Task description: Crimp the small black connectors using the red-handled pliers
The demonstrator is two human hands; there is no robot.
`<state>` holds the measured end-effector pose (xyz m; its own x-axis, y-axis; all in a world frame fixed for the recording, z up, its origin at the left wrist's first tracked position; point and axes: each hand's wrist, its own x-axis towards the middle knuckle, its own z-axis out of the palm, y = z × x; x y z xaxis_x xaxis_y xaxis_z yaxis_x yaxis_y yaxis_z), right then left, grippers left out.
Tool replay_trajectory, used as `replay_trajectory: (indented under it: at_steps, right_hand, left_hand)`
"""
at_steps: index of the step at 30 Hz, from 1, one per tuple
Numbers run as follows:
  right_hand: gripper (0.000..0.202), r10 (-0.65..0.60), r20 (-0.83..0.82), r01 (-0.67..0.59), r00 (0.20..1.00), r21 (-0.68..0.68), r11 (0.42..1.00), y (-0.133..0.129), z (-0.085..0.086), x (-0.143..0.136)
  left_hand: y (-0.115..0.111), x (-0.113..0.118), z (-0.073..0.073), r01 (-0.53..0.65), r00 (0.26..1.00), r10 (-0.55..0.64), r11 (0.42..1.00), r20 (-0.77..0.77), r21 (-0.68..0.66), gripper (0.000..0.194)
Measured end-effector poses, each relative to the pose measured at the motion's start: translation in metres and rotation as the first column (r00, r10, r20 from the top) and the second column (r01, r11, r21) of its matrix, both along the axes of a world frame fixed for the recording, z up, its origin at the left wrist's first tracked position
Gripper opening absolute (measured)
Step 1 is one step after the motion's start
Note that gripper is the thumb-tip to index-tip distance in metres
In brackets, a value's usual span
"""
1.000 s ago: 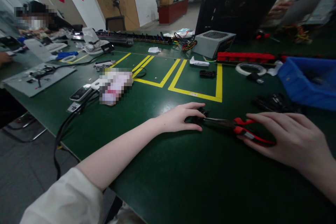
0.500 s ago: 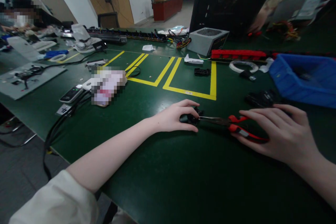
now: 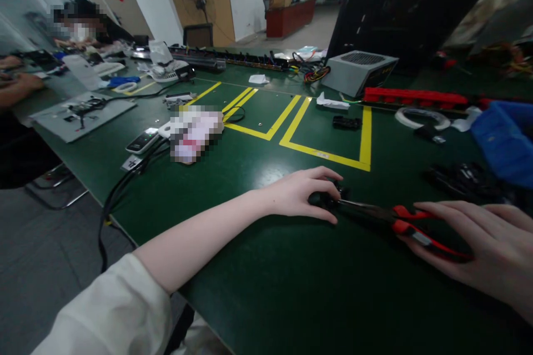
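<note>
My left hand (image 3: 303,194) is curled round a small black part (image 3: 322,198) on the green table (image 3: 266,266). Its thumb and fingers close about the part, which they partly hide. In my right hand (image 3: 487,244) are the red handles of long-nosed pliers (image 3: 412,227), pointing left. The tips of the pliers meet the black part at my left fingertips. Whether the jaws grip it is too small to tell. Another black part (image 3: 347,122) lies inside the yellow tape outline farther back.
At the right are a blue bin (image 3: 506,141), black parts (image 3: 462,180) and a white cable coil (image 3: 422,117). A grey power supply (image 3: 358,72) stands at the back. Left lie a pixelated object (image 3: 197,136), a white device (image 3: 142,140) and black cables (image 3: 109,199). A person sits far left.
The view has swung left, so the table's contents appear farther right. Both hands keep their hold, and the pliers still reach the black part.
</note>
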<state>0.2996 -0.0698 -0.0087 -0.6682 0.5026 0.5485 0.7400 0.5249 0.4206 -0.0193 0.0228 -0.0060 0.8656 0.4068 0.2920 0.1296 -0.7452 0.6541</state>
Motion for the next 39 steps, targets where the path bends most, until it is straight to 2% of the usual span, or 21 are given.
replay_trajectory:
  at_steps: [3, 7, 11, 15, 18, 27, 30, 34, 39]
  right_hand:
    - [0.036, -0.001, -0.016, 0.001, 1.000, -0.011, 1.000, -0.003, 0.003, -0.005]
    - [0.035, -0.005, -0.028, 0.004, 1.000, -0.042, 0.999, -0.006, 0.007, -0.011]
    - [0.037, 0.002, -0.025, -0.003, 1.000, -0.057, 0.998, -0.007, 0.006, -0.012]
    - [0.037, -0.001, -0.032, -0.001, 0.999, -0.072, 0.997, -0.008, 0.005, -0.012]
    - [0.036, 0.007, -0.035, -0.010, 0.999, -0.080, 0.997, -0.009, 0.007, -0.014]
    - [0.038, 0.001, -0.109, -0.009, 0.994, -0.074, 0.997, -0.015, 0.012, -0.023]
    - [0.038, 0.015, -0.106, -0.019, 0.994, -0.035, 0.999, -0.015, 0.013, -0.024]
    - [0.039, 0.022, -0.101, -0.029, 0.995, -0.065, 0.997, -0.014, 0.013, -0.022]
    - [0.037, 0.005, -0.091, -0.011, 0.996, -0.075, 0.997, -0.014, 0.009, -0.019]
  left_hand:
    - [-0.001, 0.000, 0.002, -0.031, 1.000, 0.031, 0.999, -0.006, -0.028, 0.038]
    - [-0.004, 0.000, 0.003, -0.067, 0.998, 0.067, 0.996, 0.004, -0.053, 0.066]
    - [-0.006, 0.002, 0.003, -0.128, 0.989, 0.134, 0.987, -0.066, 0.094, 0.080]
    - [-0.010, 0.004, 0.005, -0.123, 0.971, 0.171, 0.955, -0.165, 0.270, 0.077]
    - [-0.013, 0.006, 0.006, -0.117, 0.959, 0.187, 0.944, -0.211, 0.308, 0.074]
    - [-0.015, 0.009, 0.011, -0.169, 0.960, 0.222, 0.947, -0.173, 0.273, 0.074]
    - [-0.015, 0.010, 0.011, -0.188, 0.962, 0.222, 0.961, -0.157, 0.204, 0.075]
    - [-0.016, 0.011, 0.010, -0.182, 0.968, 0.199, 0.977, -0.155, 0.115, 0.075]
    - [-0.016, 0.010, 0.009, -0.156, 0.967, 0.180, 0.978, -0.183, 0.135, 0.078]
